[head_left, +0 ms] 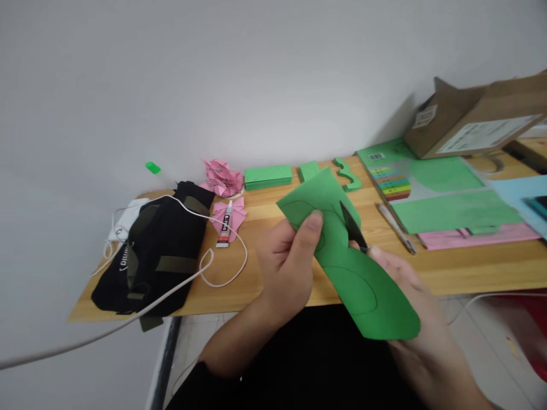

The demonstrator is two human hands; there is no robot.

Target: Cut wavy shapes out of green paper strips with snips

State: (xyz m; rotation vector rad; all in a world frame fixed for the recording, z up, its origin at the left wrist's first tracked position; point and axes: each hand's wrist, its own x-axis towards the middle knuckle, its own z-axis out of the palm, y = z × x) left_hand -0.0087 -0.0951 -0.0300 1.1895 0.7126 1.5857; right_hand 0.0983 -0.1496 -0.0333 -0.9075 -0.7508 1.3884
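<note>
A green paper sheet (342,279) with curved pencil outlines is held up over the table's front edge. My left hand (293,256) pinches its upper left part, thumb on top. In my right hand (423,307) is a pair of scissors (352,225); a dark blade lies across the paper's right edge, at a cut notch. The paper hides the handles and most of my right fingers. Behind the paper, a wavy green cutout (347,175) and a small green paper piece (308,169) lie on the table.
Left on the wooden table (265,228) are a black bag (166,256), a white cable (128,319), a glue tube (224,225) and crumpled pink paper (222,177). Rightward lie a green paper stack (268,176), a pen (395,228), green sheets (457,210) and a cardboard box (478,117).
</note>
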